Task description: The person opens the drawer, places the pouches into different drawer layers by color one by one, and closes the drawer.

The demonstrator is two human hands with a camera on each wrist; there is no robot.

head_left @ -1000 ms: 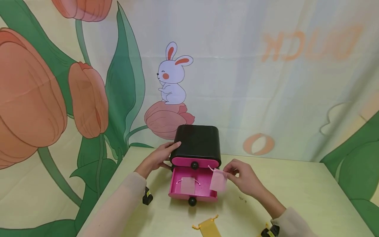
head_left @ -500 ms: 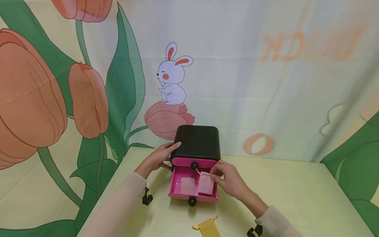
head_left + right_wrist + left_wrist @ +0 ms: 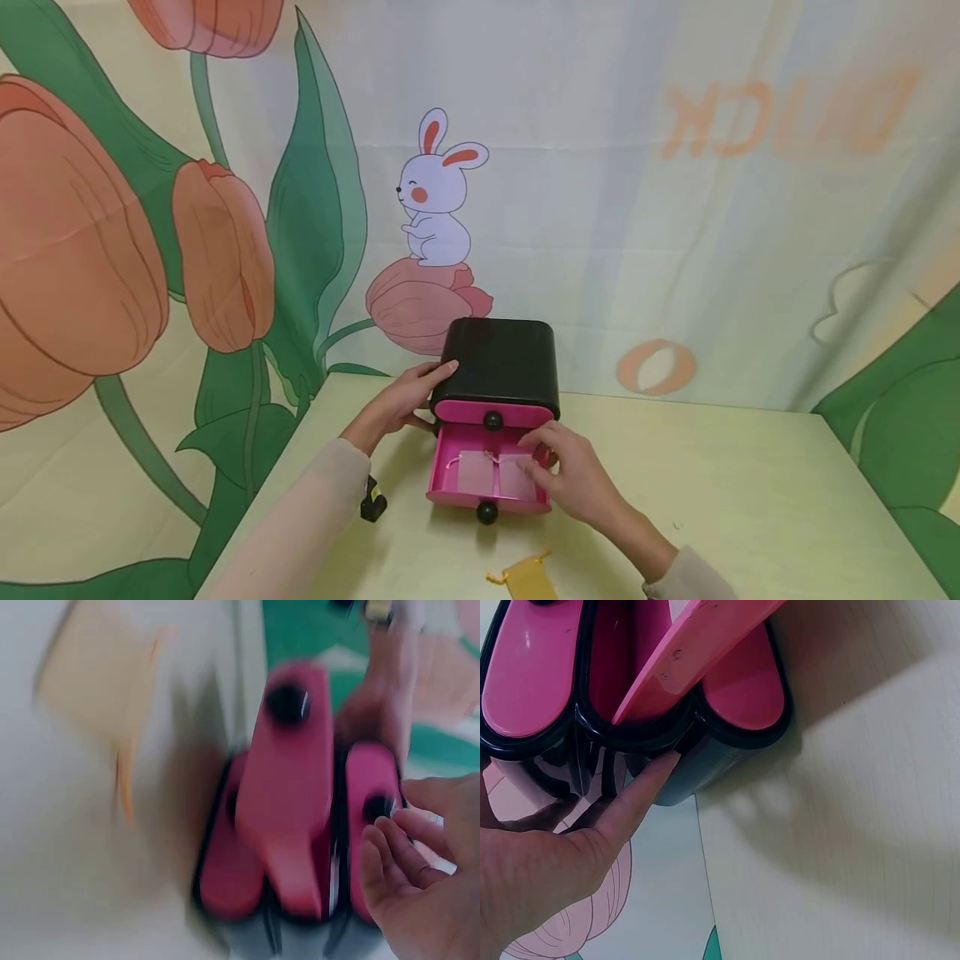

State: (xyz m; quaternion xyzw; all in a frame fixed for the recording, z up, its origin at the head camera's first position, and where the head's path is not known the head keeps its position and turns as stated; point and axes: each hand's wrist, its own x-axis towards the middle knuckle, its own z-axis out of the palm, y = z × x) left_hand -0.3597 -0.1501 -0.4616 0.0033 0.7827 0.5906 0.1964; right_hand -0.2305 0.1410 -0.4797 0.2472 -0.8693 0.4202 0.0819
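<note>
A black drawer unit (image 3: 498,358) with pink drawer fronts stands at the table's back edge. Its middle drawer (image 3: 487,502) is pulled out, with a round black knob (image 3: 487,512). In that drawer two pale pink drawstring pouches lie side by side, a left pouch (image 3: 476,473) and a right pouch (image 3: 514,480). My left hand (image 3: 397,400) rests against the unit's left side, thumb on the top, fingers extended along the side. Over the drawer's right side is my right hand (image 3: 573,475), fingers loosely bent beside the right pouch, seemingly holding nothing.
A yellow drawstring pouch (image 3: 529,578) lies on the pale table (image 3: 735,492) in front of the drawer. The other drawers, such as the top drawer (image 3: 465,411), are closed. Behind the unit hangs a printed curtain (image 3: 585,208).
My right hand has carried a pink pouch leftward into the drawer and let go of it beside the other pouch. My left hand has stayed on the unit.
</note>
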